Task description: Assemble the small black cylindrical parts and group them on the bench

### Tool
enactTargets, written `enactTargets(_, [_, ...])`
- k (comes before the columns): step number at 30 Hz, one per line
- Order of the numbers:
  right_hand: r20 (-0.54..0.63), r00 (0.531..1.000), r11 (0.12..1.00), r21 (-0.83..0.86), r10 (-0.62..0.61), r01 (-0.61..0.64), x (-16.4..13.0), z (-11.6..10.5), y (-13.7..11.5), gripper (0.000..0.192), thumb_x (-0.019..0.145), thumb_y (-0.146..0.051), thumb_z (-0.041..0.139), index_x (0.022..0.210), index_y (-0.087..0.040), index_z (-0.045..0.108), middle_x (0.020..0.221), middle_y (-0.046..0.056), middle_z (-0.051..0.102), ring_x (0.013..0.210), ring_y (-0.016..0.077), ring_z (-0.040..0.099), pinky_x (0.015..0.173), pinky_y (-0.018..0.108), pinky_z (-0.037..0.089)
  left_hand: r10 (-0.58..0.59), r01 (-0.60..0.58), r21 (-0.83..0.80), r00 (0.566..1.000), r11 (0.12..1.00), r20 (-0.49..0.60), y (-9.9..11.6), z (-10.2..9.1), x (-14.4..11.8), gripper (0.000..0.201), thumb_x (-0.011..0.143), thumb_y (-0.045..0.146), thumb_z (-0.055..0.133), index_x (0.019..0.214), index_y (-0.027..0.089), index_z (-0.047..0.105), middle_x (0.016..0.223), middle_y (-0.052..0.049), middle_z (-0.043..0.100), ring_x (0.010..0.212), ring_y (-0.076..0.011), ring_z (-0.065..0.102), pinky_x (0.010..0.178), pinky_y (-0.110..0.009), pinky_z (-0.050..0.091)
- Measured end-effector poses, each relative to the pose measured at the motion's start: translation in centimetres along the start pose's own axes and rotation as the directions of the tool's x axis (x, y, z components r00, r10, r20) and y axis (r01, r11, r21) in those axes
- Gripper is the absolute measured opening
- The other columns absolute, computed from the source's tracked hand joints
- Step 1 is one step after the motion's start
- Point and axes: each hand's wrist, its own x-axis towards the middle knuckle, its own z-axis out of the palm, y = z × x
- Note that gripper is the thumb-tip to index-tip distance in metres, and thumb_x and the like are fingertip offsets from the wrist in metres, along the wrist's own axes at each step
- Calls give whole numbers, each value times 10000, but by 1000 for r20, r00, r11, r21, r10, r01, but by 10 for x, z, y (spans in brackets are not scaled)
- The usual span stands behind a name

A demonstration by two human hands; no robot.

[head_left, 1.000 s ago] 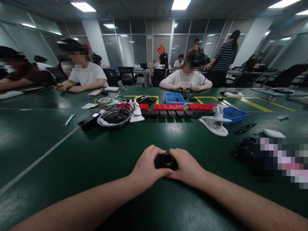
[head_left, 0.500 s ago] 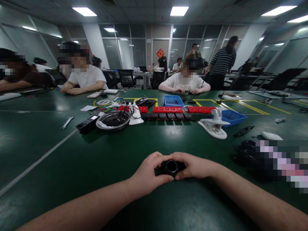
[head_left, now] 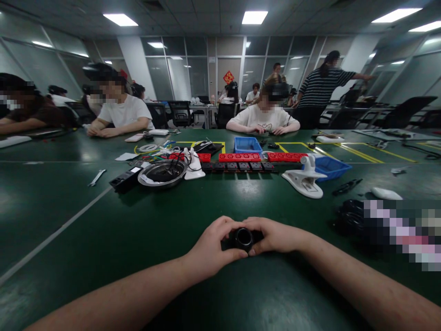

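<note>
A small black hollow cylinder (head_left: 244,237) stands on the green table, its round opening facing up towards me. From the left, my left hand (head_left: 217,243) curls round it with thumb and fingers. My right hand (head_left: 270,235) closes on it from the other side. The fingertips of both hands meet behind and in front of the cylinder. Its lower part is hidden, so I cannot tell exactly what kind of part it is.
Ahead lie red socket strips (head_left: 239,157), a metal bowl (head_left: 161,174) with cables, a white clip base (head_left: 305,179) and a blue tray (head_left: 329,168). A wrench (head_left: 97,178) is at left. A black bundle (head_left: 351,218) lies right of my arm. Other people sit across the table.
Both my hands keep the same grip on the black cylinder. In the background, the standing person in a striped top has stretched an arm out to the right. The view has shifted slightly.
</note>
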Motion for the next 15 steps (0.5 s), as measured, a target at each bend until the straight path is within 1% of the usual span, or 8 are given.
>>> enactTargets(3, [-7, 1000, 1000, 2, 12, -12, -1, 2, 0, 406, 646, -223, 632, 1036, -175, 534, 937, 11, 526, 857, 153, 486, 771, 276, 367, 4, -4, 4, 1000, 1000, -3, 1, 1, -1, 418, 653, 217, 629, 1048, 249, 499, 915, 1, 474, 742, -118, 450, 660, -242, 387])
enactTargets(6, [-20, 1000, 999, 30, 22, -21, -1, 3, 1, 383, 636, -220, 634, 1005, -162, 550, 935, 9, 531, 867, 155, 489, 780, 274, 367, 12, -11, 15, 1000, 1000, -15, 1, 2, -2, 395, 661, 221, 620, 1038, 237, 502, 920, 1, 470, 717, -109, 443, 639, -229, 385])
enactTargets(9, [2, 999, 991, 128, 35, -35, 0, 4, 1, 383, 634, -212, 624, 1005, -157, 544, 941, 2, 547, 868, 153, 499, 784, 270, 370, 24, -22, 50, 999, 999, -46, 0, 3, -2, 386, 658, 241, 623, 1027, 224, 510, 900, 0, 465, 677, -102, 429, 620, -223, 379])
enactTargets(11, [17, 998, 980, 188, 54, -56, 0, 6, -2, 382, 626, -201, 621, 997, -151, 543, 922, -3, 564, 845, 148, 510, 774, 264, 375, 31, -25, 86, 997, 996, -70, 0, 4, -2, 388, 643, 269, 637, 1009, 216, 524, 844, 7, 462, 642, -98, 416, 602, -220, 371])
enactTargets(13, [-12, 995, 977, 194, 96, -92, -1, 10, -6, 386, 604, -192, 627, 977, -141, 543, 875, -6, 578, 800, 143, 519, 737, 255, 386, 18, -7, 113, 996, 994, -93, 3, 6, -4, 390, 627, 301, 647, 990, 211, 536, 790, 15, 452, 619, -99, 410, 572, -213, 361])
enactTargets(15, [-82, 983, 979, 133, 163, -151, -4, 17, -12, 380, 574, -201, 645, 935, -133, 548, 808, -10, 583, 737, 139, 521, 663, 239, 391, -15, 33, 135, 991, 990, -130, 8, 11, -9, 390, 607, 321, 660, 961, 204, 545, 769, 17, 448, 617, -105, 416, 554, -212, 356])
